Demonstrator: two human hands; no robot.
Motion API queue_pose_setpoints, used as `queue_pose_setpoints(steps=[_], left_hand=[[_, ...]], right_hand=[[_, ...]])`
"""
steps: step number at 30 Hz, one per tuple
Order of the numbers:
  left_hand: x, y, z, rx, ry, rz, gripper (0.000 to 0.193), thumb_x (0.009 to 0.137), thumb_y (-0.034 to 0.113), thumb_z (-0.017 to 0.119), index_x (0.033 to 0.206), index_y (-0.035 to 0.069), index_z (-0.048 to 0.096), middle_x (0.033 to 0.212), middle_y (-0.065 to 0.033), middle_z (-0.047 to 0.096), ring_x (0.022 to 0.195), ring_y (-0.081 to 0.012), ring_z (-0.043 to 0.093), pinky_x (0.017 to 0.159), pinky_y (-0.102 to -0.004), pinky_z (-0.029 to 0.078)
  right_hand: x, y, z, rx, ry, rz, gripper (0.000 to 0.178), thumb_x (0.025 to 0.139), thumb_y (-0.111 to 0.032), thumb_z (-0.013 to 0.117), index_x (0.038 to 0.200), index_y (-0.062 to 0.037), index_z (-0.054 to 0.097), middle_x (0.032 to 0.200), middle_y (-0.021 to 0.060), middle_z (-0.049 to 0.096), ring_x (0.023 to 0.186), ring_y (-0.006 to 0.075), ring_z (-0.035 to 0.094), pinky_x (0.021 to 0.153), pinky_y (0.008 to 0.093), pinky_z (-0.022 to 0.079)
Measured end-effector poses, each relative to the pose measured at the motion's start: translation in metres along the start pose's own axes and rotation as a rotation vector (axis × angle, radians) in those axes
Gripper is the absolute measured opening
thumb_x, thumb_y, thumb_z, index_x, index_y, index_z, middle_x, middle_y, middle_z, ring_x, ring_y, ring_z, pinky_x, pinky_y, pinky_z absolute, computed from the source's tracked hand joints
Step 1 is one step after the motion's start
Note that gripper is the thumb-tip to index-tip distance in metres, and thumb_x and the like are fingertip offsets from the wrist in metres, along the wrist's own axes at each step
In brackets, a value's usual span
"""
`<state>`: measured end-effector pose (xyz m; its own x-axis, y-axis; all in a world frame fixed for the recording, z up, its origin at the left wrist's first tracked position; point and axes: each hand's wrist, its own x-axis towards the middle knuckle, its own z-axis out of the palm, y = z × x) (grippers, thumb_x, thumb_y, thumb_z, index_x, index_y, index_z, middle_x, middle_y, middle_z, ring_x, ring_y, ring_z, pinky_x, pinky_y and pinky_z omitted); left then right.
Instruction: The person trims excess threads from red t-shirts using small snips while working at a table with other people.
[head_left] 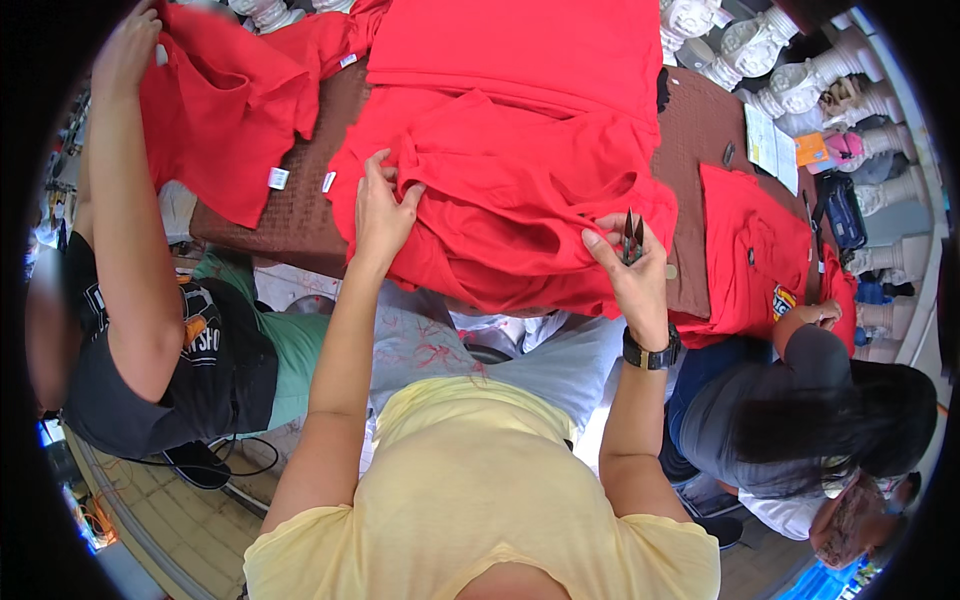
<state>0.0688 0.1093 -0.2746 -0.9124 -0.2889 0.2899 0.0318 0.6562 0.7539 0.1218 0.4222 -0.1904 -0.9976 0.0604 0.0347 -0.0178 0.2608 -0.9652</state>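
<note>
A rumpled red shirt (500,190) lies in front of me at the table's near edge, its cloth in loose folds. My left hand (385,215) is at the shirt's left part, thumb and fingers curled about a fold of it. At the right side of the same shirt is my right hand (635,270), closed around dark thread snips (632,238) whose points face away from me. The thumb of that hand rests against the cloth. Parts of the fingers of both hands are hidden by the fabric.
A flat red garment stack (515,40) lies beyond the shirt on the brown-covered table (290,195). At left, a person (135,250) lifts another red garment (230,110). On the right, a second person (770,410) leans by red shirts (750,250). White thread cones (755,45) stand beyond.
</note>
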Motion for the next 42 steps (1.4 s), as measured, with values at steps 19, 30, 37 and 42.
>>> queue_pose_setpoints(steps=[19,30,37,42], left_hand=[[-0.011,0.117,0.028,0.230,-0.137,0.367,0.038,0.094,0.027,0.070,0.124,0.005,0.059,0.125,-0.0176,0.057,0.113,-0.0267,0.057,0.090,-0.0393,0.051],[0.007,0.074,-0.010,-0.027,-0.046,0.236,0.021,0.093,0.014,0.068,0.111,0.003,0.068,0.103,-0.0099,0.063,0.093,-0.0228,0.061,0.084,-0.0343,0.049],[-0.053,0.128,0.066,-0.148,-0.705,0.306,0.024,0.087,0.012,0.073,0.105,0.001,0.061,0.105,-0.0192,0.067,0.104,-0.0348,0.064,0.089,-0.0439,0.050],[-0.023,0.141,-0.031,-0.385,-0.400,0.308,0.016,0.087,0.003,0.070,0.103,0.002,0.072,0.096,-0.0089,0.068,0.090,-0.0187,0.063,0.085,-0.0311,0.048]], right_hand=[[0.012,0.041,0.011,-0.165,0.257,-0.404,0.027,0.076,0.009,0.060,0.098,-0.0025,0.071,0.085,0.0058,0.062,0.075,0.0169,0.061,0.066,0.0294,0.049],[0.001,0.074,-0.028,-0.168,0.341,-0.131,0.022,0.084,-0.010,0.074,0.105,-0.0030,0.072,0.090,0.0047,0.068,0.073,0.0116,0.062,0.064,0.0282,0.049],[0.098,0.094,-0.002,0.034,0.265,-0.065,0.032,0.083,-0.012,0.078,0.110,-0.0021,0.064,0.081,0.0024,0.063,0.073,0.0128,0.059,0.067,0.0292,0.049],[0.137,0.004,-0.071,0.064,0.462,-0.509,0.030,0.082,-0.012,0.079,0.107,-0.0028,0.065,0.078,-0.0011,0.060,0.067,0.0091,0.052,0.065,0.0262,0.046]])
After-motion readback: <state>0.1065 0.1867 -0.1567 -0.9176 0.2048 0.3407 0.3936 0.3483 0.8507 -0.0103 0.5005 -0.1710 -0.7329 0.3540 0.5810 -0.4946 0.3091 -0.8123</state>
